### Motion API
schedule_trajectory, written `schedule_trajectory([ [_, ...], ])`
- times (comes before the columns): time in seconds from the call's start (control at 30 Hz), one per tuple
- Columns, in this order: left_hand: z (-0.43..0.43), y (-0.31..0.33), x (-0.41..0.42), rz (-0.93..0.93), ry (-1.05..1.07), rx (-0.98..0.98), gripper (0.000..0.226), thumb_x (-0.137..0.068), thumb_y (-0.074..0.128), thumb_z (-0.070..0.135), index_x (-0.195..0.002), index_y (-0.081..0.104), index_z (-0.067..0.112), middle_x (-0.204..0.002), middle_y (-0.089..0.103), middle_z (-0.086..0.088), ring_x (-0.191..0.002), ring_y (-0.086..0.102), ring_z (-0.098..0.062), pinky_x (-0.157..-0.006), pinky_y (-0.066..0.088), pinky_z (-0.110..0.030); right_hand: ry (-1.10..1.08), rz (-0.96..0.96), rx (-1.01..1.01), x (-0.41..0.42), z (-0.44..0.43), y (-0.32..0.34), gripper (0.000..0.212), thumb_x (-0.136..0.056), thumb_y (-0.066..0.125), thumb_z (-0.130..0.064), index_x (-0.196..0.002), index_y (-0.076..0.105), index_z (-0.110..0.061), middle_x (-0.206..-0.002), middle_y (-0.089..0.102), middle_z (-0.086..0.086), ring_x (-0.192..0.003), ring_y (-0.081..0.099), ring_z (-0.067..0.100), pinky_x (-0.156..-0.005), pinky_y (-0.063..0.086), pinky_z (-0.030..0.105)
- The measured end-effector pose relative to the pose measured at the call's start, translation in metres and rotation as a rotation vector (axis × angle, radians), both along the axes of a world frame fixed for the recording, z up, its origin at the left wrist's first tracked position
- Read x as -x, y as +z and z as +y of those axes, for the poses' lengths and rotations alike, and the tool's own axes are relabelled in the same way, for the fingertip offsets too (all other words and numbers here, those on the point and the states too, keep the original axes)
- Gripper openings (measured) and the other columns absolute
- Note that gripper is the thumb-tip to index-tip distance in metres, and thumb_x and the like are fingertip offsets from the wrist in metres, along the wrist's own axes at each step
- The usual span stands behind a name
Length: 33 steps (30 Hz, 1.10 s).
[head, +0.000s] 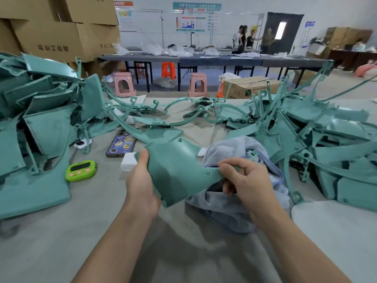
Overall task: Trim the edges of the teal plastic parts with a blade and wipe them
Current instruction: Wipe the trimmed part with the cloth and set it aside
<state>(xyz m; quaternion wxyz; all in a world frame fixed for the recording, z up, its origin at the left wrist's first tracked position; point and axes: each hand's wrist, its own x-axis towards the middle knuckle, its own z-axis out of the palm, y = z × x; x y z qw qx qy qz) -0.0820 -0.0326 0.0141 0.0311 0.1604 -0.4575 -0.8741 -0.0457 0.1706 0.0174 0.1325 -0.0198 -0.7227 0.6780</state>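
I hold a curved teal plastic panel (177, 170) above the table in front of me. My left hand (142, 180) grips its left edge, thumb on top. My right hand (242, 180) pinches the panel's right tip, fingers curled; a dark object shows under its fingers, and I cannot tell whether it is a blade. A pale blue cloth (240, 203) lies crumpled under and behind my right hand.
Heaps of teal parts rise at the left (40, 119) and right (326, 139), with thin teal frames (183, 111) between. A phone (121, 144), a green timer (81, 170) and a white block (128, 161) lie to the left. Cardboard boxes (61, 27) stand behind.
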Motion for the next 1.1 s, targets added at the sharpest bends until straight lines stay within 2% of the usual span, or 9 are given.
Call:
schedule_trajectory([
  [0.13, -0.004, 0.006, -0.007, 0.019, 0.106, 0.214, 0.012, -0.097, 0.063, 0.026, -0.104, 0.072, 0.027, -0.100, 0.078, 0.007, -0.095, 0.075, -0.019, -0.074, 0.059, -0.035, 0.177, -0.053, -0.107, -0.029, 0.003, 0.015, 0.023, -0.090, 0.069, 0.001, -0.094, 0.079, -0.020, -0.063, 0.070, 0.013, -0.052, 0.061, 0.018, -0.057, 0.054, 0.030],
  [0.27, -0.012, 0.021, -0.034, 0.241, 0.097, 0.653, 0.068, -0.084, 0.071, 0.027, -0.144, 0.046, 0.047, -0.135, 0.052, 0.026, -0.108, 0.052, 0.022, -0.096, 0.044, -0.021, 0.188, -0.066, 0.000, -0.060, 0.003, 0.030, 0.033, -0.084, 0.068, 0.014, -0.102, 0.079, -0.013, -0.072, 0.075, 0.018, -0.060, 0.070, 0.019, -0.061, 0.059, 0.024],
  [0.33, -0.005, 0.032, -0.051, 0.392, -0.003, 0.825, 0.064, -0.076, 0.070, 0.040, -0.137, 0.053, 0.051, -0.147, 0.037, 0.033, -0.115, 0.034, 0.035, -0.097, 0.031, -0.009, 0.113, -0.019, 0.112, -0.071, 0.009, 0.041, 0.030, -0.084, 0.067, 0.016, -0.094, 0.081, -0.009, -0.074, 0.075, 0.022, -0.058, 0.070, 0.021, -0.057, 0.058, 0.025],
  [0.57, 0.030, 0.072, -0.104, 0.748, -0.632, 1.041, 0.036, -0.091, 0.063, 0.032, -0.125, 0.064, 0.043, -0.146, 0.048, 0.026, -0.137, 0.041, 0.005, -0.107, 0.032, -0.010, -0.174, -0.007, 0.272, -0.133, 0.064, 0.060, 0.019, -0.090, 0.062, 0.009, -0.092, 0.067, -0.009, -0.068, 0.070, 0.016, -0.046, 0.059, 0.018, -0.045, 0.048, 0.022],
  [0.63, 0.031, 0.072, -0.130, 0.906, -0.651, 1.078, 0.057, -0.077, 0.077, 0.040, -0.132, 0.062, 0.045, -0.140, 0.053, 0.031, -0.127, 0.051, 0.009, -0.096, 0.039, -0.005, -0.187, -0.044, 0.250, -0.158, 0.079, 0.058, 0.018, -0.092, 0.062, 0.005, -0.087, 0.068, -0.011, -0.069, 0.069, 0.016, -0.047, 0.058, 0.019, -0.045, 0.047, 0.022],
  [0.73, 0.054, 0.064, -0.166, 0.922, -0.376, 1.235, 0.020, -0.085, 0.076, 0.035, -0.102, 0.072, 0.047, -0.088, 0.069, 0.031, -0.077, 0.063, 0.011, -0.065, 0.045, -0.006, -0.200, -0.083, 0.191, -0.205, 0.100, 0.053, 0.023, -0.094, 0.062, -0.001, -0.080, 0.075, -0.014, -0.072, 0.069, 0.019, -0.049, 0.059, 0.021, -0.045, 0.046, 0.024],
  [0.87, 0.112, 0.063, -0.229, 0.902, -0.113, 1.794, 0.037, -0.081, 0.057, 0.056, -0.069, 0.065, 0.023, -0.045, 0.053, 0.001, -0.041, 0.055, -0.028, -0.044, 0.033, -0.025, -0.291, -0.128, 0.050, -0.288, 0.123, 0.036, 0.017, -0.094, 0.064, -0.006, -0.092, 0.074, -0.020, -0.076, 0.070, 0.021, -0.054, 0.059, 0.026, -0.047, 0.046, 0.029],
  [0.97, 0.151, 0.050, -0.272, 1.040, -0.293, 1.729, 0.041, -0.080, 0.056, 0.058, -0.062, 0.059, 0.021, -0.043, 0.051, -0.002, -0.040, 0.054, -0.027, -0.045, 0.028, -0.025, -0.541, -0.199, -0.082, -0.351, 0.139, 0.013, 0.020, -0.095, 0.062, -0.005, -0.101, 0.072, -0.022, -0.073, 0.072, 0.017, -0.055, 0.062, 0.026, -0.049, 0.049, 0.033],
  [1.1, 0.212, 0.028, -0.292, 0.688, -0.914, 1.334, 0.042, -0.081, 0.054, 0.056, -0.068, 0.063, 0.017, -0.056, 0.061, -0.002, -0.060, 0.062, -0.022, -0.057, 0.049, -0.035, -0.935, -0.255, -0.120, -0.408, 0.145, -0.024, 0.059, -0.092, 0.070, -0.017, -0.140, 0.050, -0.046, -0.092, 0.076, -0.002, -0.080, 0.071, 0.018, -0.071, 0.057, 0.044],
])
